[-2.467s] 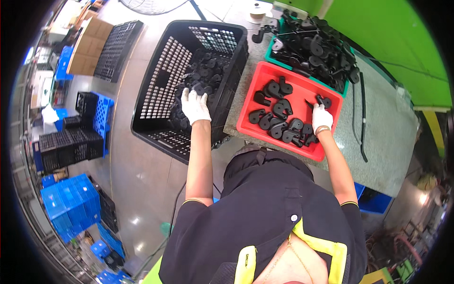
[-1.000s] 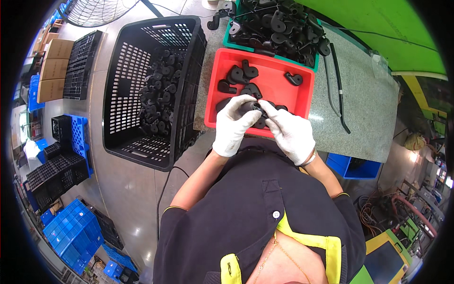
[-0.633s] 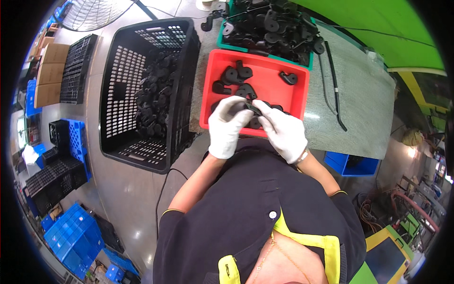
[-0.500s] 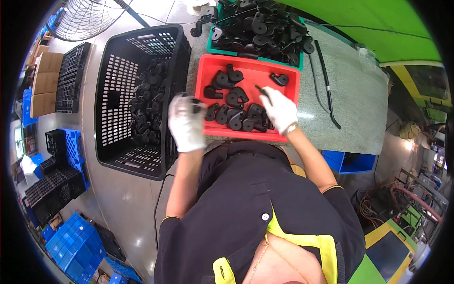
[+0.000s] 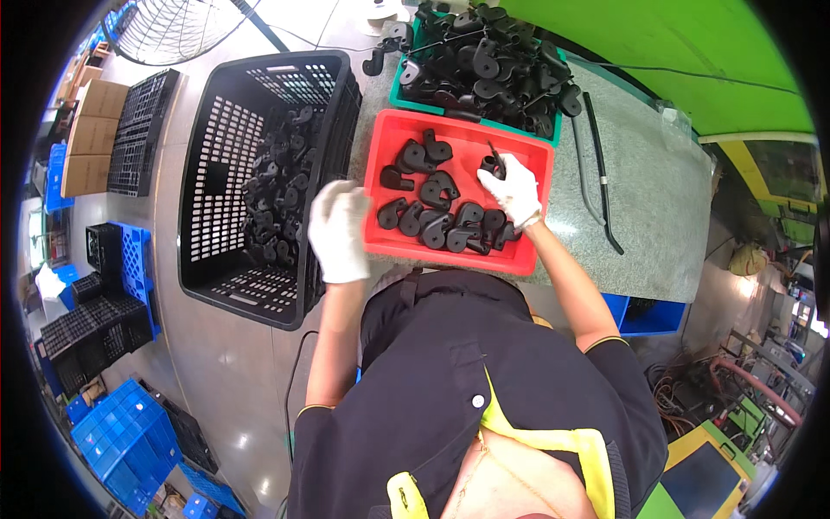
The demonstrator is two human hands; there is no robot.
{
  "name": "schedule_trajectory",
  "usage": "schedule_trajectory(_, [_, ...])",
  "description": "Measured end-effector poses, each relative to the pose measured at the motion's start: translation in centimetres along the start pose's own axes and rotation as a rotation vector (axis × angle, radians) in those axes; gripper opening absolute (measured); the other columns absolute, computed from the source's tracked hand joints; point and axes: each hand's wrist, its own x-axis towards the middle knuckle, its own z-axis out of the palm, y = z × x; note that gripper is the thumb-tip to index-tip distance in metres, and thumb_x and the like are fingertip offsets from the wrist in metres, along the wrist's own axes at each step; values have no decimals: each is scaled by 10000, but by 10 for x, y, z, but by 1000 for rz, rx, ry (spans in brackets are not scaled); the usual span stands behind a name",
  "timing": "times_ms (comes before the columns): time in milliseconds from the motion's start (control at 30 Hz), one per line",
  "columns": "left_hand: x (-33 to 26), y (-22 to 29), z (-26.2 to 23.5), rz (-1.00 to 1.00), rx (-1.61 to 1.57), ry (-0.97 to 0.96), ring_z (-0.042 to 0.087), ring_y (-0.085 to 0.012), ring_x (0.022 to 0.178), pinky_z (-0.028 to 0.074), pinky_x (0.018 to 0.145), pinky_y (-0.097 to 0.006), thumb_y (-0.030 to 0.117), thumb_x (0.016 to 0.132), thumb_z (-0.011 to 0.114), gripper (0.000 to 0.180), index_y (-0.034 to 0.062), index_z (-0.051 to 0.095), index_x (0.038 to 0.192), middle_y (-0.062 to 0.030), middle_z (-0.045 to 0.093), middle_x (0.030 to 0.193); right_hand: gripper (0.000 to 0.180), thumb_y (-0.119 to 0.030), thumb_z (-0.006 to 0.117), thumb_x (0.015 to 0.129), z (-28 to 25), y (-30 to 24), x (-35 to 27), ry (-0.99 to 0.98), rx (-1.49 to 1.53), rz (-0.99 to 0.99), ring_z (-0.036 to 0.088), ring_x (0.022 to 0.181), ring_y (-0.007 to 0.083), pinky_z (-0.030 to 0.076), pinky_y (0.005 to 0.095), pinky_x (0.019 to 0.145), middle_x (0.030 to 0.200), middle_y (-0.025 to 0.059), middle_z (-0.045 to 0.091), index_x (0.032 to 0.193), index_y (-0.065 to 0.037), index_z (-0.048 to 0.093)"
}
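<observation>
My left hand [image 5: 339,232], in a white glove, hangs between the black crate and the left edge of the red tray [image 5: 540,160]. Its fingers are loosely apart and slightly blurred, and no part shows in them. Over the right half of the tray, my gloved right hand [image 5: 517,192] is closed on a hooked black plastic part [image 5: 489,164]. A thin dark tool [image 5: 494,150] sticks up from the same fingers; its kind is unclear. Several similar black plastic parts [image 5: 434,227] lie in the tray, left of and below this hand.
A large black slatted crate [image 5: 313,195] holding many black parts stands at the left. Behind the tray, a green tray [image 5: 553,130] is heaped with more parts. Right on the grey table [image 5: 648,208] lies a bent black rod [image 5: 603,182]. A wire fan guard [image 5: 169,26] is at the far left.
The black part in my left hand is gone from it, and the fingers have loosened. My right hand has taken up the black part that lay at the tray's upper right.
</observation>
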Motion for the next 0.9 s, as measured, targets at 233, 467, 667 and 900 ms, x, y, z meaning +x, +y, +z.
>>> schedule_trajectory(233, [-54,-16,45,378,225,-362,570,-182,996,485,844,-295,-58,758,673,391,4,561,1127,-132,556,1145,266,-253,664,847,-20,-94,-57,-189,963,320,410,480,19,321,185,415,696,-26,528,953,-55,521])
schedule_trajectory(467, [-55,-17,47,603,295,-407,575,-215,1006,471,848,-291,-53,781,648,364,-3,557,1130,-136,552,1153,271,-284,616,879,-11,-103,-77,-199,939,195,419,507,32,333,189,447,663,-18,493,959,-51,505])
schedule_trajectory(667, [-47,-20,44,-207,-333,-408,564,-127,980,483,839,-268,30,905,525,326,-16,498,1226,-98,562,1134,245,-193,478,949,-32,-85,-84,-153,572,-45,580,672,143,474,287,637,775,63,590,1119,-35,553])
schedule_trajectory(900, [-55,-11,44,-278,-478,-443,562,-123,948,489,807,-257,41,909,530,343,-12,485,1245,-92,558,1139,401,-198,536,903,-47,-97,-88,-71,-93,-429,605,670,230,496,331,598,788,61,603,1300,-152,515])
